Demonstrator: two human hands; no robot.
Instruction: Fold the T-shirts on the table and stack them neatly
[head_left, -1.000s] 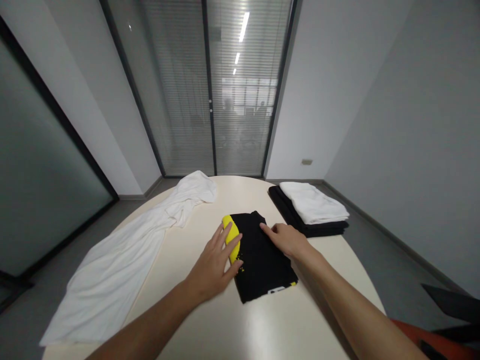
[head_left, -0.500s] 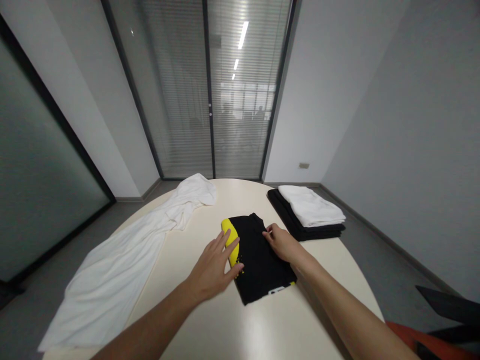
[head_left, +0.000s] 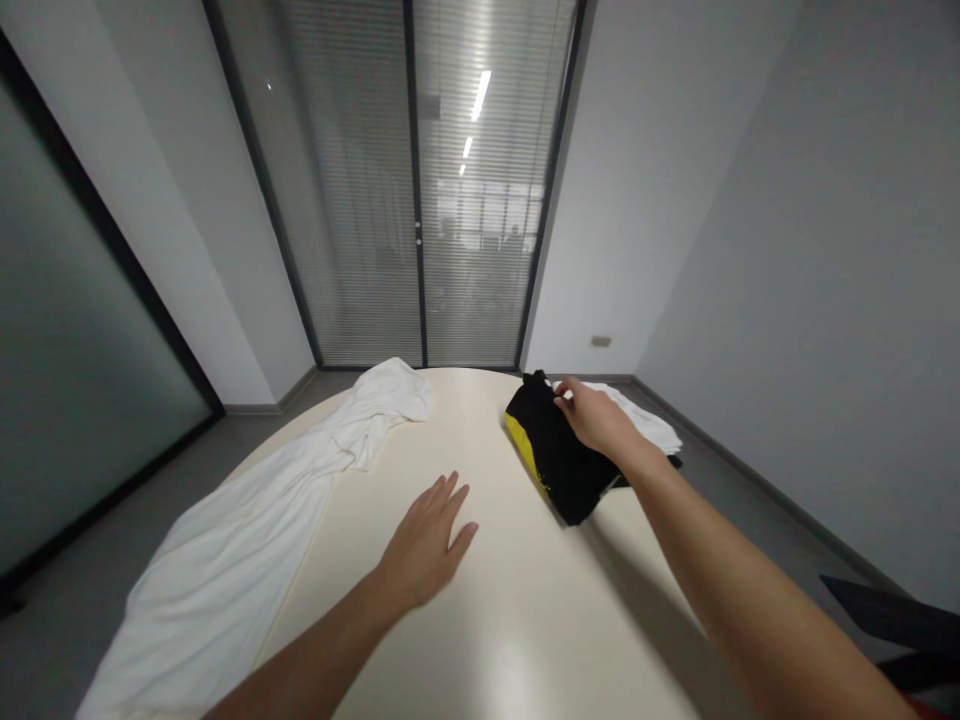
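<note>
A pale, rounded table (head_left: 465, 440) faces blinds (head_left: 480, 290) behind glass, between grey walls (head_left: 780, 300). The right hand (head_left: 596, 418) grips a black shirt (head_left: 555, 450) by folded clothes (head_left: 654, 425); the left hand (head_left: 426, 545) spreads open over the table.

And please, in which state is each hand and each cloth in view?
Black-yellow garment: folded, held up.
Right hand: closed on that garment.
Left hand: open, holding nothing.
Long white garment: laid out, wrinkled.
White cloth behind: folded, partly hidden.
Black cloth underneath: mostly hidden.
</note>
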